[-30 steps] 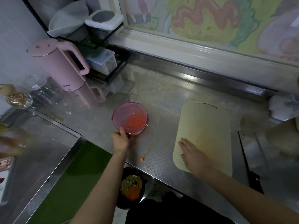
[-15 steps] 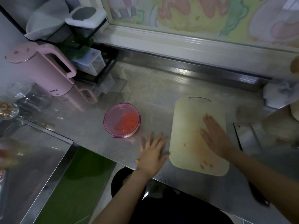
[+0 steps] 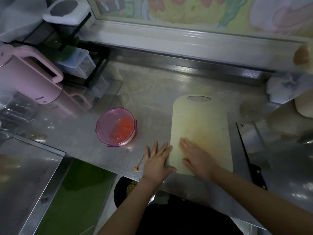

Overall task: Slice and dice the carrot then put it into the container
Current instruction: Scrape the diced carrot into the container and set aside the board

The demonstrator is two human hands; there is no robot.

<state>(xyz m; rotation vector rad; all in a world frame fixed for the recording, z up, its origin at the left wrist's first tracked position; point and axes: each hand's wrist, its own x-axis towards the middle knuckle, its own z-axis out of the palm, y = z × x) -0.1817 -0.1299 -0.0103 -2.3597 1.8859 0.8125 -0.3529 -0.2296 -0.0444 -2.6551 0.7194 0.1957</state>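
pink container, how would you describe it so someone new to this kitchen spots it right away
Start at the steel counter and find the pale cutting board in its middle. Just to the board's left, in front of the tall pink kettle, sits the pink container. It is the only low round tub there, with a see-through pink lid and orange carrot pieces showing through.

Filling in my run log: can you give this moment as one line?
left hand: flat on counter, empty | right hand: flat on cutting board, empty | container: lid on, carrot inside | knife: right of board
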